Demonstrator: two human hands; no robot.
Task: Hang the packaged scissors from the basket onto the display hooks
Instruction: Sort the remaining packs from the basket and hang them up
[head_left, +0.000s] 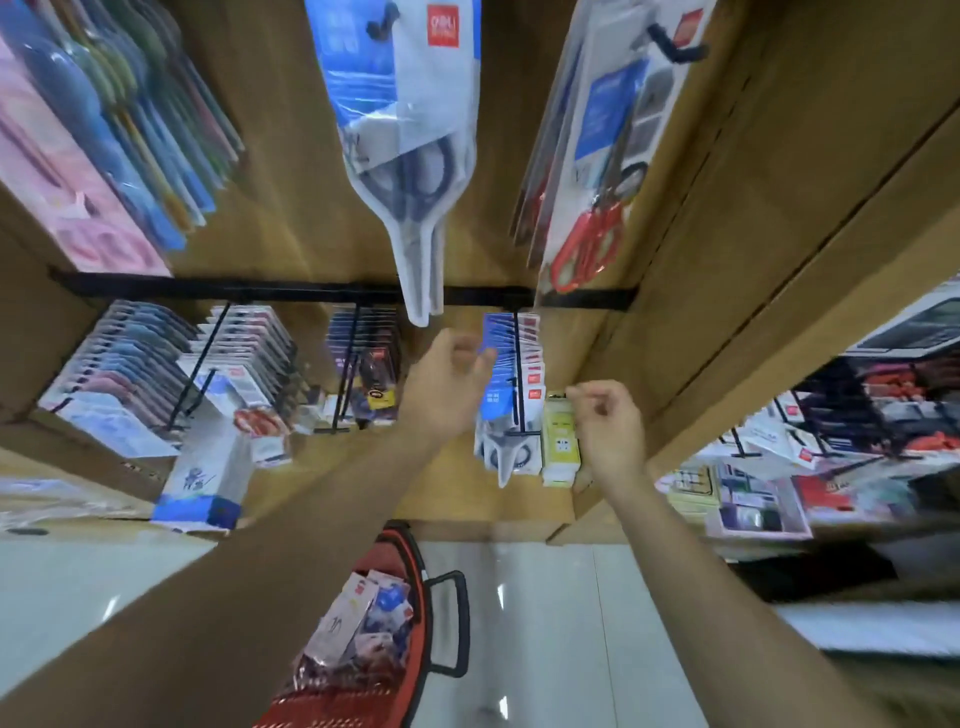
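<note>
**While 2 hands crowd 1 hook, a pack can slip off**

Because motion blur smears the fingers, I cannot tell whether either hand actually has a card. The left hand (449, 387) has its fingers curled against the left edge of the blue-carded scissors packs (493, 400). These hang on the hook (516, 364) at the right end of the lower black rail (234, 291). The right hand (610, 423) is curled too, thumb and forefinger tips together at the top right corner of the yellow pack (560, 441) just beside that row. Whether they pinch card or only air I cannot say. More packaged scissors (358, 618) lie in the red basket (415, 571) on the floor (545, 623), well apart from both hands.

From here I judge 3 risks.

1. The hook looks loaded almost to its tip. A pack pushed on with its hang hole only half over the wire could drop once let go.
2. Sideways pressure on the row could fan the cards and work the front 1 off the end.
3. The long pack (410, 130) on the upper hook ends just above the left hand. A raised knuckle could set it swinging or unhook it.

Anything that falls would land on the floor or in the basket below.
</note>
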